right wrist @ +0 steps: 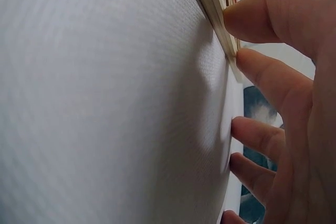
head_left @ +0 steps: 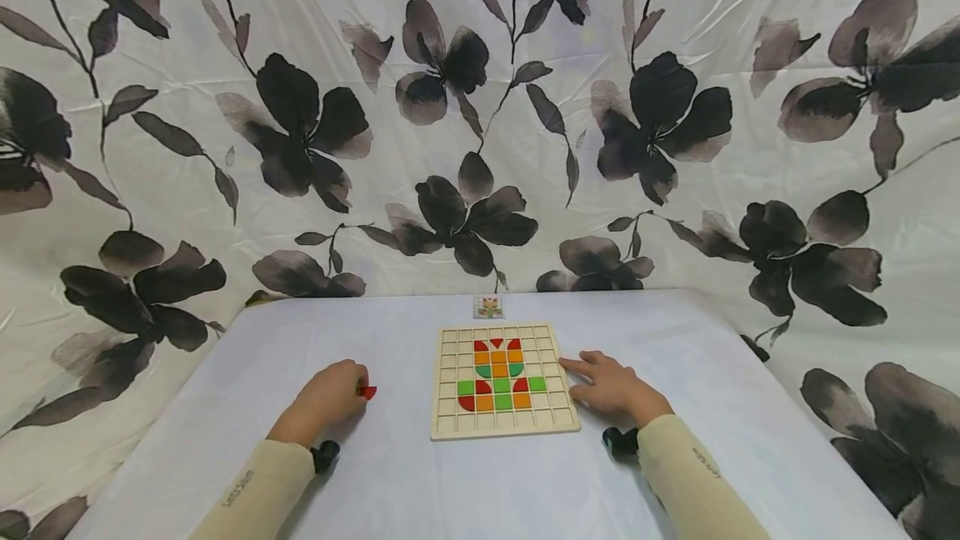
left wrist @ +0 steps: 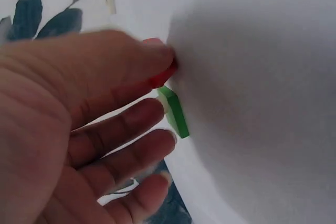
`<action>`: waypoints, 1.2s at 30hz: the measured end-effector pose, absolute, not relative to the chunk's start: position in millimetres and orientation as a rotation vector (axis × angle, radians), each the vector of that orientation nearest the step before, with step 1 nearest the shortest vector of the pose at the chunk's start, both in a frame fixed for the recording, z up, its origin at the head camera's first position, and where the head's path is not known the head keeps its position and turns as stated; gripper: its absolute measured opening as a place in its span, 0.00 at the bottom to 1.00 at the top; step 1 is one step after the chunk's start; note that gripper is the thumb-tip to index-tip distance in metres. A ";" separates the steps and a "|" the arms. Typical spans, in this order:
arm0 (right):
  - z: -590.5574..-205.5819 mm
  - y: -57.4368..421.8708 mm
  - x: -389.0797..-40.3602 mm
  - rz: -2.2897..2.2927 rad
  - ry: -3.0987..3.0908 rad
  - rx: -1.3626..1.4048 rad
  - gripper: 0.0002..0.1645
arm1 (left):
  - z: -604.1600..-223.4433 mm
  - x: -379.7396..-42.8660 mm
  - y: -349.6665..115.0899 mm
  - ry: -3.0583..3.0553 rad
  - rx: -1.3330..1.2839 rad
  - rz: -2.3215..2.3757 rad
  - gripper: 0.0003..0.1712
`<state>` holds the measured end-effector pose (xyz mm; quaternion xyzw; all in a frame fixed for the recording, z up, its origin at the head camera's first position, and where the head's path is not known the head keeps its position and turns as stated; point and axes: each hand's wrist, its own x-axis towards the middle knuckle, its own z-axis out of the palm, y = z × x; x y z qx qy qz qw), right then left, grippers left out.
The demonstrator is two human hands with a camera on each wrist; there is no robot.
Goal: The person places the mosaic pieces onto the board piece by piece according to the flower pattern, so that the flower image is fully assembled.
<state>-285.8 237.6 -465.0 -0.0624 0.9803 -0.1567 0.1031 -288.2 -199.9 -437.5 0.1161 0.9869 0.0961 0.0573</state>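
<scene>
My left hand [head_left: 330,398] is over the left part of the table and pinches a small red tile [left wrist: 166,75] between thumb and index finger; the other fingers are loosely bent. Close by those fingers in the left wrist view is a green tile [left wrist: 177,113]. A square wooden grid board [head_left: 444,426] lies mid-table, with red, orange and green tiles forming a pattern in its cells. My right hand [head_left: 617,386] touches the board's right edge with thumb and index fingertip, its fingers spread. In the right wrist view, the remaining fingertips are low by the white cloth.
Behind the board lies a small picture card [head_left: 488,307] with a coloured pattern on a grid. White cloth covers the table [head_left: 360,490], and a floral-print curtain [head_left: 450,132] hangs behind its far edge.
</scene>
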 end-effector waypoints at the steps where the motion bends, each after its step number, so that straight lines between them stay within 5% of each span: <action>1: -465.3 238.1 -285.9 -0.464 2.896 -0.182 0.34 | -436.8 -289.1 -198.9 2.971 0.346 0.324 0.06; 29: -466.6 240.6 -284.3 -0.455 2.914 -0.214 0.34 | -435.2 -281.3 -72.3 2.871 0.759 0.655 0.15; 36: -468.4 241.4 -284.3 -0.467 2.909 -0.229 0.34 | -440.8 -273.8 -27.2 2.871 0.893 0.637 0.08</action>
